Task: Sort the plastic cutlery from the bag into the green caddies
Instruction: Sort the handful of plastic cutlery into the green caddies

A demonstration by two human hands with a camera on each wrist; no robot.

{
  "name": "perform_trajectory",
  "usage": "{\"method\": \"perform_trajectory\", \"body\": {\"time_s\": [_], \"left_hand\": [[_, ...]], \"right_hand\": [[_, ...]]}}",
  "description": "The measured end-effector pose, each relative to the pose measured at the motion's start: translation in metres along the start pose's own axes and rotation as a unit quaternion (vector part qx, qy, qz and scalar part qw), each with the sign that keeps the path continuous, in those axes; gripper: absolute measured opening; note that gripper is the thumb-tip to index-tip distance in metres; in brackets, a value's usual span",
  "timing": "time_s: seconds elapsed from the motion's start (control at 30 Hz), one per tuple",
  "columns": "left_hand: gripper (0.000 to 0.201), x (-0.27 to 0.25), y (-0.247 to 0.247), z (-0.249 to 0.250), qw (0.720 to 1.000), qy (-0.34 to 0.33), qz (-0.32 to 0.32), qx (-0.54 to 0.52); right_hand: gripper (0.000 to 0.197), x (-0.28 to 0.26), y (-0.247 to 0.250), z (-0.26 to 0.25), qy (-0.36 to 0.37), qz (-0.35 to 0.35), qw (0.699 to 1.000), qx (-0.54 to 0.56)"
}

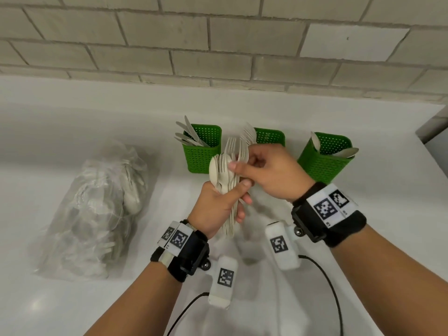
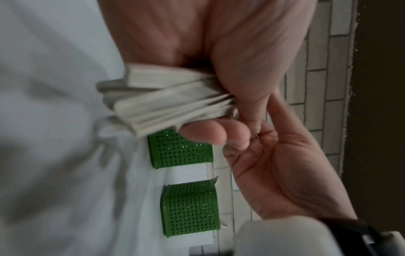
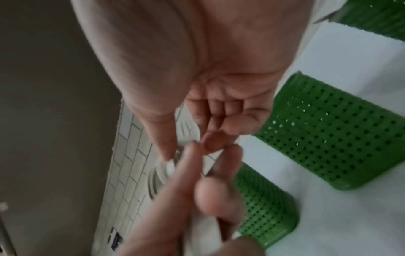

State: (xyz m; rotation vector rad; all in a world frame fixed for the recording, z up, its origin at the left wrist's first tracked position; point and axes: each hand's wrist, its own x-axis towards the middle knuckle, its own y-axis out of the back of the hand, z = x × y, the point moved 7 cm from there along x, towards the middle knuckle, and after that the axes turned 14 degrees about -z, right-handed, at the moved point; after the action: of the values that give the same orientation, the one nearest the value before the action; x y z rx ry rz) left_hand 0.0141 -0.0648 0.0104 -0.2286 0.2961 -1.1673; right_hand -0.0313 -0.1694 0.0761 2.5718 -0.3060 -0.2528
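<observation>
My left hand grips a bundle of pale plastic forks and spoons upright by the handles. My right hand reaches across and pinches several forks at the top of the bundle between thumb and fingers. Behind the hands stand three green caddies: the left caddy holds knives, the middle caddy forks, the right caddy spoons. A clear bag of cutlery lies on the counter to the left. The wrist views are blurred, showing both palms and green caddies.
The white counter runs to a tiled brick wall at the back. Its right edge is close to the right caddy. Camera cables trail from both wrists near the front.
</observation>
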Motion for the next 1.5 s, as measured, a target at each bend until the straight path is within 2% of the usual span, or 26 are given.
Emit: {"method": "perform_trajectory", "body": {"time_s": [0.13,0.2,0.27,0.33,0.43,0.47,0.57,0.67,0.73,0.8,0.87,1.0,1.1,1.2,1.27,1.3,1.37,1.43,1.5], "left_hand": [[0.039,-0.004,-0.002,-0.004,0.999,0.022,-0.023,-0.04],[0.041,-0.007,-0.002,-0.005,0.997,0.022,-0.034,-0.06],[0.039,-0.009,-0.003,-0.004,0.997,0.018,-0.048,-0.062],[0.037,-0.011,-0.007,-0.005,0.996,0.024,-0.075,-0.052],[0.035,-0.013,-0.015,-0.007,0.992,0.041,-0.113,-0.038],[0.035,-0.014,-0.015,-0.007,0.992,0.045,-0.115,-0.034],[0.038,-0.016,-0.012,-0.009,0.993,0.051,-0.107,-0.015],[0.034,-0.02,-0.004,-0.012,0.994,0.052,-0.095,-0.011],[0.033,-0.021,0.002,-0.014,0.995,0.049,-0.083,-0.018],[0.033,-0.022,0.007,-0.013,0.996,0.046,-0.07,-0.027],[0.035,-0.023,0.008,-0.011,0.996,0.042,-0.068,-0.036],[0.031,-0.021,0.004,-0.006,0.995,0.036,-0.078,-0.044],[0.029,-0.02,0.003,-0.004,0.995,0.036,-0.084,-0.036],[0.028,-0.02,0.006,-0.005,0.996,0.036,-0.08,-0.033],[0.029,-0.019,0.008,-0.007,0.996,0.038,-0.077,-0.035],[0.029,-0.018,0.008,-0.008,0.996,0.039,-0.078,-0.036],[0.028,-0.017,0.006,-0.008,0.995,0.041,-0.08,-0.036],[0.027,-0.015,0.005,-0.008,0.995,0.041,-0.079,-0.032],[0.026,-0.013,0.002,-0.008,0.995,0.042,-0.082,-0.025]], "right_hand": [[0.02,-0.004,0.013,0.02,-0.035,0.061,0.987,0.147],[0.025,-0.008,0.021,0.021,-0.02,0.09,0.972,0.216],[0.028,-0.009,0.029,0.016,0.009,0.104,0.965,0.239],[0.027,-0.007,0.028,0.01,0.011,0.075,0.972,0.221],[0.023,-0.004,0.012,0.002,-0.006,-0.013,0.988,0.153],[0.023,-0.004,0.011,0.0,-0.003,-0.017,0.989,0.145],[0.016,-0.009,0.03,-0.002,0.007,0.058,0.981,0.185],[0.017,-0.018,0.075,0.0,0.028,0.201,0.951,0.234],[0.018,-0.025,0.109,-0.003,0.051,0.292,0.935,0.197],[0.017,-0.028,0.131,-0.007,0.044,0.347,0.931,0.103],[0.02,-0.02,0.135,-0.006,0.028,0.354,0.935,0.006],[0.024,0.009,0.11,0.009,0.008,0.296,0.949,-0.111],[0.021,0.011,0.108,0.016,0.013,0.323,0.943,-0.077],[0.023,-0.002,0.134,0.008,0.043,0.399,0.915,-0.033],[0.029,-0.005,0.148,-0.002,0.07,0.425,0.901,-0.059],[0.032,-0.002,0.149,-0.003,0.064,0.418,0.901,-0.097],[0.031,0.013,0.131,0.002,0.031,0.341,0.925,-0.166],[0.027,0.029,0.1,0.018,-0.004,0.234,0.958,-0.165],[0.024,0.036,0.084,0.037,-0.051,0.177,0.973,-0.136]]}}
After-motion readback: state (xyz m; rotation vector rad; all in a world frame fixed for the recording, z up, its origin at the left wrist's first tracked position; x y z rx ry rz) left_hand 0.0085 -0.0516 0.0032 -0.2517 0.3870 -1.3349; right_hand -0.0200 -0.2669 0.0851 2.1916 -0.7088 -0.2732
